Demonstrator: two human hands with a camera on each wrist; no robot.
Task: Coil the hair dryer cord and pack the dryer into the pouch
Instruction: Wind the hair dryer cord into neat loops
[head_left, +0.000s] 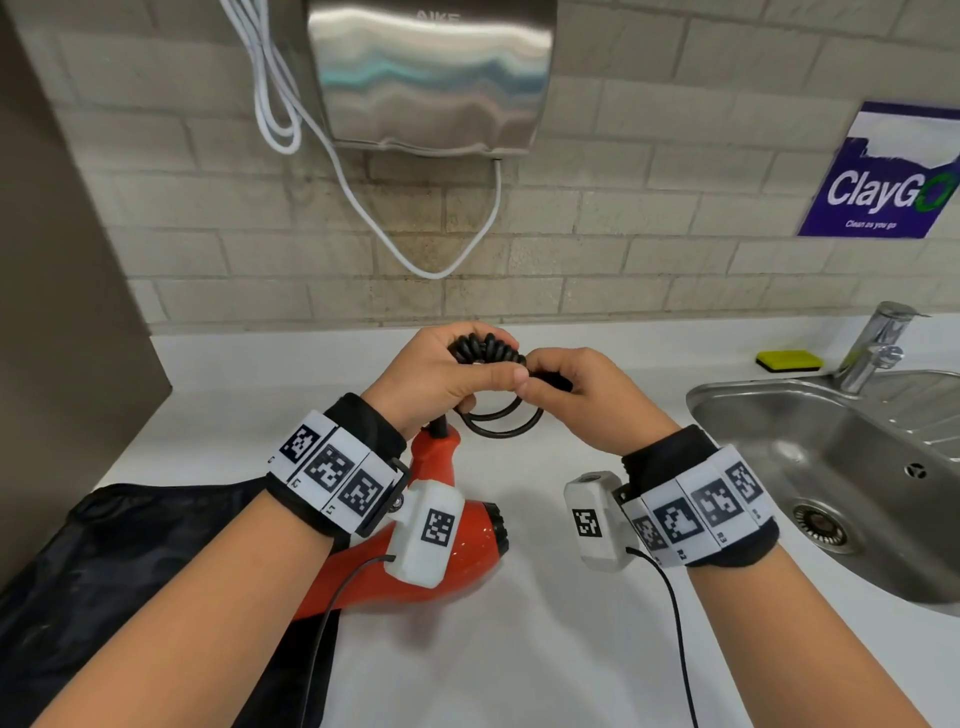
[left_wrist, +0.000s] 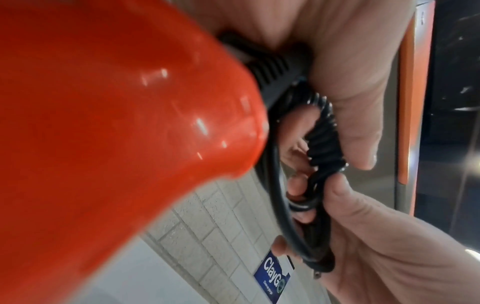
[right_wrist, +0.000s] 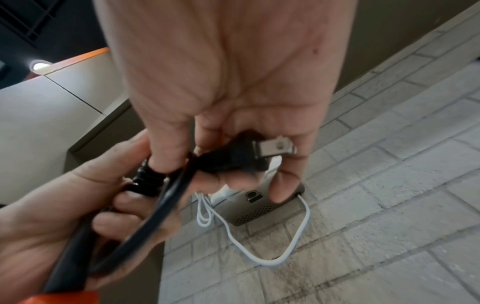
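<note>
The red hair dryer (head_left: 457, 545) lies on the white counter under my left wrist, and its handle (left_wrist: 103, 123) fills the left wrist view. Its black cord (head_left: 485, 351) is gathered in loops above the counter. My left hand (head_left: 441, 374) grips the spiral part of the cord (left_wrist: 324, 148). My right hand (head_left: 566, 387) holds the plug (right_wrist: 249, 154) between thumb and fingers, its metal prongs (right_wrist: 275, 148) sticking out. Two smooth loops (head_left: 501, 418) hang below both hands. The black pouch (head_left: 130, 561) lies flat at the lower left, partly under the dryer.
A steel sink (head_left: 831, 467) with a tap (head_left: 878, 348) and a yellow sponge (head_left: 789, 360) is on the right. On the tiled wall hang a metal hand dryer (head_left: 431, 78), a white cable (head_left: 363, 208) and a blue ClayGo sign (head_left: 888, 176).
</note>
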